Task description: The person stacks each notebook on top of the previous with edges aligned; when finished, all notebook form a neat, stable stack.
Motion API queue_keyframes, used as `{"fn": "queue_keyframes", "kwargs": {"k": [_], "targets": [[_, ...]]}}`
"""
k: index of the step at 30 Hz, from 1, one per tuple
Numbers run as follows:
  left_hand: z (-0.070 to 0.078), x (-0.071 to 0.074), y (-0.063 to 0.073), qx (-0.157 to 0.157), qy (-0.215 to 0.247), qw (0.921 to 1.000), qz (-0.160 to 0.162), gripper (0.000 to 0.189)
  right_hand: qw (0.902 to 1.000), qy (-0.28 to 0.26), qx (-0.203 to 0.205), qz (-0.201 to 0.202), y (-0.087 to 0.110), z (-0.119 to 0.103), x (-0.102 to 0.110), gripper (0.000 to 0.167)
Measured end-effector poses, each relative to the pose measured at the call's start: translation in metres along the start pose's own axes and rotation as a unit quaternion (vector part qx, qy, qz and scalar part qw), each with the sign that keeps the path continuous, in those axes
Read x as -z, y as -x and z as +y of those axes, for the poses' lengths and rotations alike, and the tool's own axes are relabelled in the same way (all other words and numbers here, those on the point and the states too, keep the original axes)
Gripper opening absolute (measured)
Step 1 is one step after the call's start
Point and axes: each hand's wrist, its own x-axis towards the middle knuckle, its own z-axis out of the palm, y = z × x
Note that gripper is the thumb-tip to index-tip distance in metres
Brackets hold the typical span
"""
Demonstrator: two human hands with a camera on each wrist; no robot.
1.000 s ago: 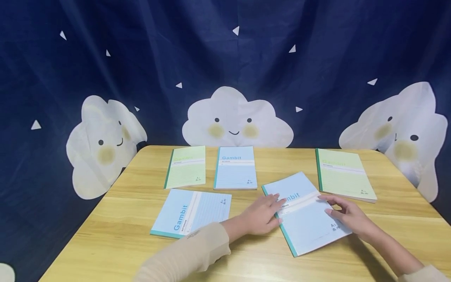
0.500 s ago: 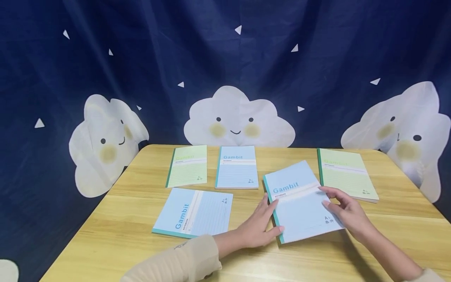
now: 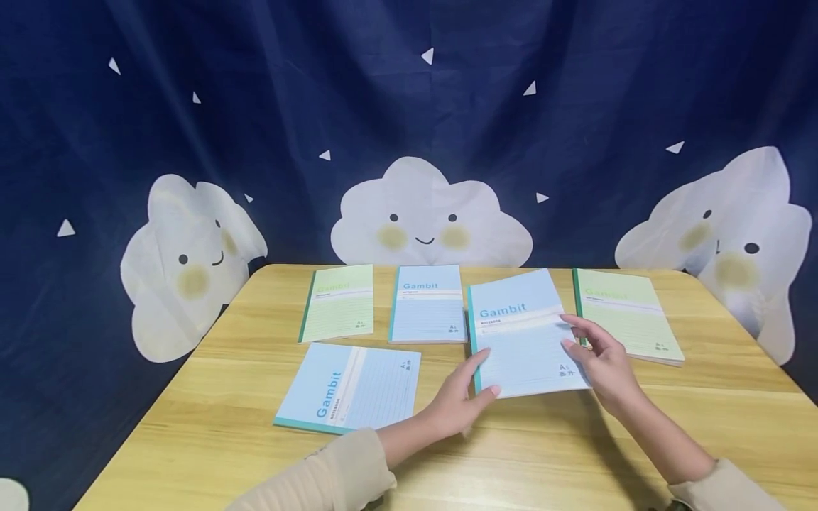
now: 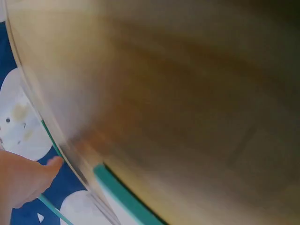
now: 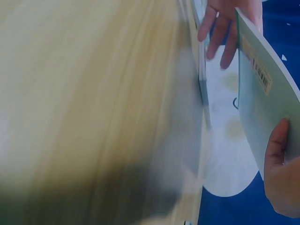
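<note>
Hands flank the held blue notebook (image 3: 520,355), which is raised off the table (image 3: 211,433): the right wrist view shows its back cover, with barcode label (image 5: 262,77), apart from the tabletop. In the head view it lies between the rear blue notebook (image 3: 427,316) and the right green notebook (image 3: 629,316); its cover faces up, green spine to the left.

Right hand (image 3: 603,365): grips the edge opposite the spine, fingertips on the front cover, another digit against the back. This pinch appears to bear the load. Left hand (image 3: 450,404): set at the spine, thumb and a fingertip at the front; the right wrist view shows other fingers extended and spread behind, not curled. Contact there seems light, probably to steady and align. Holding opposite edges likely limits sagging and leaves the title uncovered.

Pose: the forearms converge from the lower corners, the left low and slanting inward, the right rising more steeply. The left wrist view is too blurred to refine the left hold.

Remaining units lie flat, covers up: the left green notebook (image 3: 339,312) heads the rear row at left; the sideways blue notebook (image 3: 383,387), nearer, has its spine toward the person.
</note>
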Motion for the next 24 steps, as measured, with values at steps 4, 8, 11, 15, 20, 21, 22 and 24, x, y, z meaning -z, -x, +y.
{"fn": "queue_keyframes", "kwargs": {"k": [4,8,11,15,20,21,22,24], "targets": [[0.002,0.011,-0.004,0.021,0.085,0.9957,0.032,0.058,0.9998,-0.016,0.002,-0.007,-0.006,-0.004,-0.01,0.034],[0.005,0.027,-0.006,0.036,0.11,0.9924,0.041,0.057,0.9993,-0.03,0.0,-0.021,-0.01,-0.007,-0.019,0.035],[0.004,0.04,-0.007,0.033,0.098,0.9936,0.046,0.057,0.9979,-0.043,-0.006,-0.047,-0.012,-0.008,-0.024,0.034],[-0.001,0.057,-0.008,0.034,0.1,0.9923,0.065,0.06,0.9913,-0.073,-0.001,-0.11,-0.012,-0.009,-0.03,0.031],[-0.01,0.079,-0.01,0.039,0.102,0.9914,0.073,0.064,0.982,-0.081,0.016,-0.17,-0.016,-0.011,-0.041,0.043],[-0.012,0.083,-0.011,0.041,0.095,0.9921,0.071,0.064,0.9815,-0.076,0.017,-0.175,-0.017,-0.011,-0.044,0.046],[-0.014,0.087,-0.011,0.043,0.087,0.9929,0.069,0.065,0.9813,-0.071,0.017,-0.178,-0.019,-0.012,-0.047,0.048],[-0.017,0.096,-0.013,0.045,0.066,0.9944,0.068,0.065,0.9809,-0.065,0.016,-0.183,-0.022,-0.013,-0.053,0.051]]}}
